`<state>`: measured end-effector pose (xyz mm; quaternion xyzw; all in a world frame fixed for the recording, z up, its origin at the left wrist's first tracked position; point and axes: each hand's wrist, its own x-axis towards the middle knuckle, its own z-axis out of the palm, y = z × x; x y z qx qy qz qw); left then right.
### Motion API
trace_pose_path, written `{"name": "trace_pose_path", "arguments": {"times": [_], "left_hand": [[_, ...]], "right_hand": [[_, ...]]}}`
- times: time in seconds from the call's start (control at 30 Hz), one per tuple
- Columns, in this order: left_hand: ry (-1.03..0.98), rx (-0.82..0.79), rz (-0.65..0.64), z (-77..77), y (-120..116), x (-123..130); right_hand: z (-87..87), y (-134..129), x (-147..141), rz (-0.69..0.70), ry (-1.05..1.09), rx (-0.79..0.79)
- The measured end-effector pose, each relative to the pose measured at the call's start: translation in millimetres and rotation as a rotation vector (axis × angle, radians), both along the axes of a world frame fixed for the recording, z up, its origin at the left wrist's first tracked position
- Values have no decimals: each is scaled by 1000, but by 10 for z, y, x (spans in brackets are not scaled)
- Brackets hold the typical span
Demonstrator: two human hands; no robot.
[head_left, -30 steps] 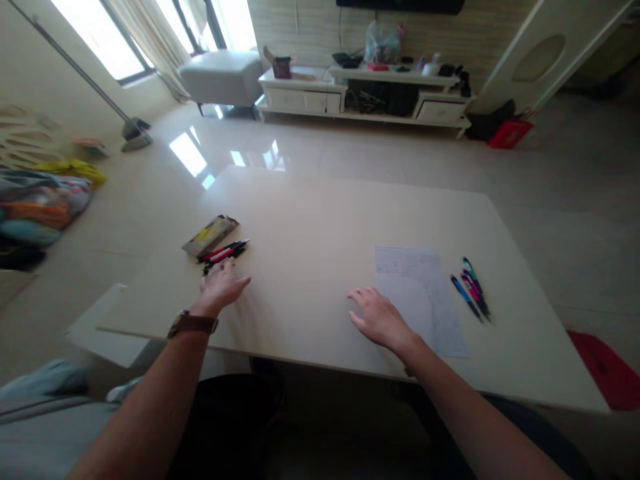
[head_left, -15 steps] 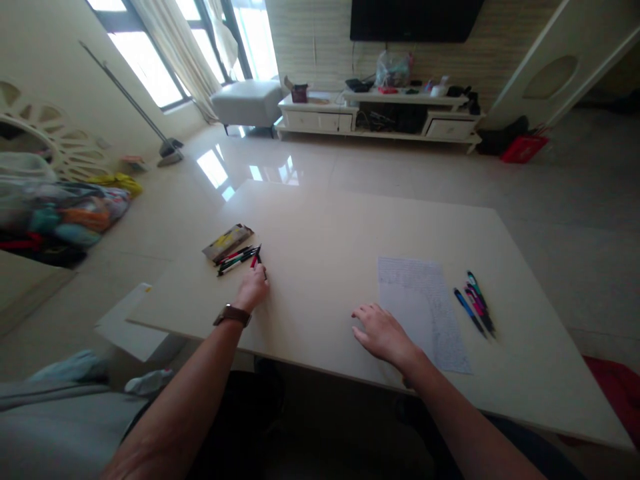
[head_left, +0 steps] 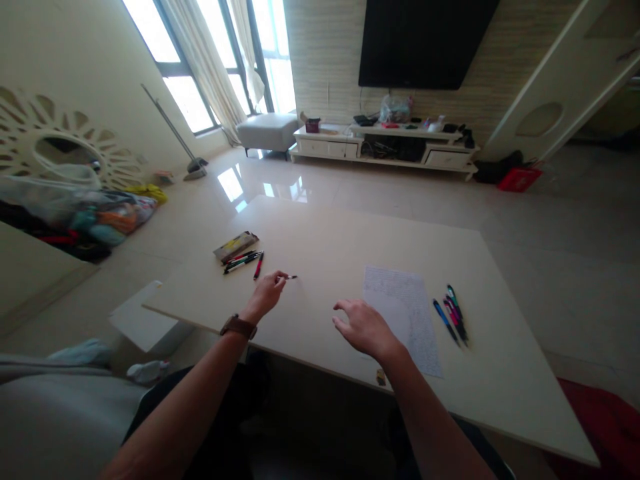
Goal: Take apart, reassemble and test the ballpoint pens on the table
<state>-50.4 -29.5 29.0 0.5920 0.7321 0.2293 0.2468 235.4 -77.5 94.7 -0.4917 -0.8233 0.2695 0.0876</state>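
My left hand (head_left: 269,292) is closed on a slim pen (head_left: 292,277), whose dark tip points right above the table (head_left: 320,240). Just left of that hand lies a red and black pen (head_left: 259,265), beside a small pile of pens (head_left: 242,261). Behind the pile rests a long pen box (head_left: 236,246). My right hand (head_left: 361,325) is open, thumb and fingers apart, holding nothing. It hovers by the left edge of a handwritten sheet of paper (head_left: 417,313). Several coloured pens (head_left: 451,315) lie together to the right of the paper.
A small brownish object (head_left: 381,377) sits at the table's front edge, near my right forearm. Beyond the table stand a white TV cabinet (head_left: 327,147) and a grey ottoman (head_left: 267,131). Bags (head_left: 107,217) are heaped at the left, and a white box (head_left: 145,320) stands below the table's left edge.
My left hand has moved right, away from the pen pile, with a pen in it; the red and black pen now lies uncovered. My view has tilted up and shifted.
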Motion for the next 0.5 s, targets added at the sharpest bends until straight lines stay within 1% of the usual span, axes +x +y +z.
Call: {"name": "trace_pose_path", "arguments": {"times": [0.07,0.13,0.17,0.23,0.3,0.4,0.47,0.5], "left_hand": [[-289,70,-18,54,-21,100],[-586,120,-52,66,7,219],[-688,123,-76,62,34,288],[-821,91,-136,52,103,447],[-887,50,-198,52,177,623],[-902,23,-298,70,290,847],[-870,1,-347,60,376,896],[-821,-11,-364,38,420,871]], "right_hand": [[14,51,26,-27,43,23],[-8,131,76,-94,66,70],[-28,177,107,-138,71,91],[-71,266,170,-214,80,87],[-105,337,211,-247,95,12],[-130,405,201,-256,95,-95],[-140,435,159,-281,74,-82],[-147,449,135,-295,69,-63]]}}
